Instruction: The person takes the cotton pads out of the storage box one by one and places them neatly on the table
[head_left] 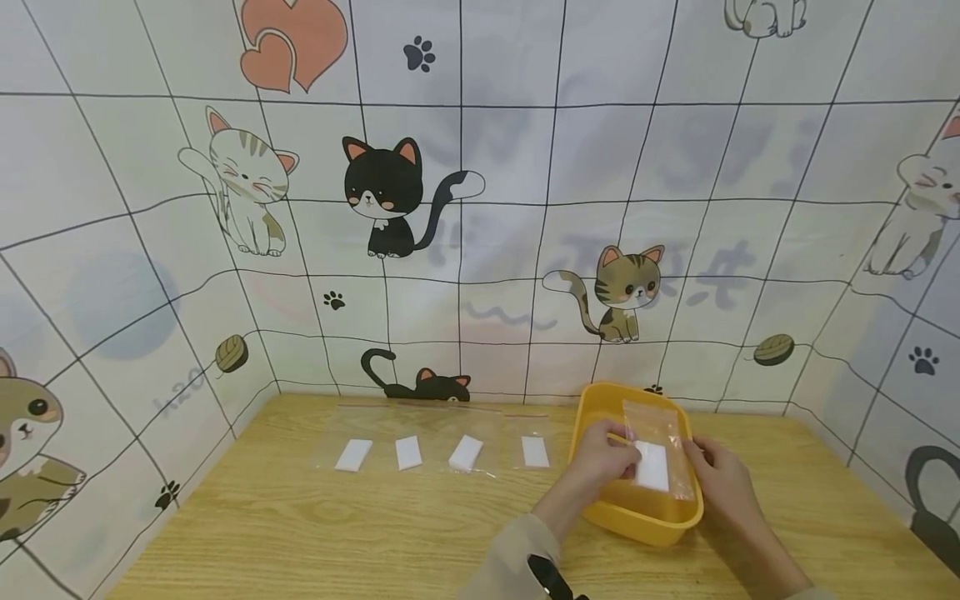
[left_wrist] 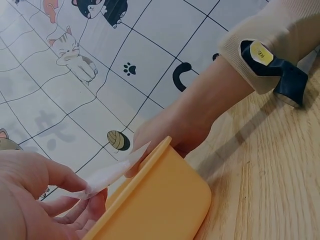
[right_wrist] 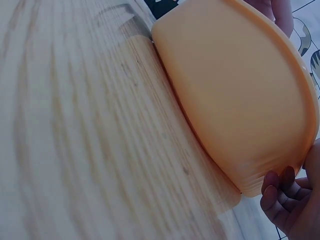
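A clear zip bag with a white rectangular piece inside is tilted over a yellow plastic basin. My left hand pinches the bag's left side between thumb and fingers; the left wrist view shows the pinched bag edge-on above the rim. At the basin's right side, my right hand grips the rim, close to the bag's right edge. Its curled fingers lie against the outer wall in the right wrist view. What else is in the basin is hidden.
Several clear bags, each with a white rectangular piece, lie in a row along the back of the wooden table, left of the basin. A cat-printed cloth wall stands behind and at both sides. A dark band circles the right sleeve.
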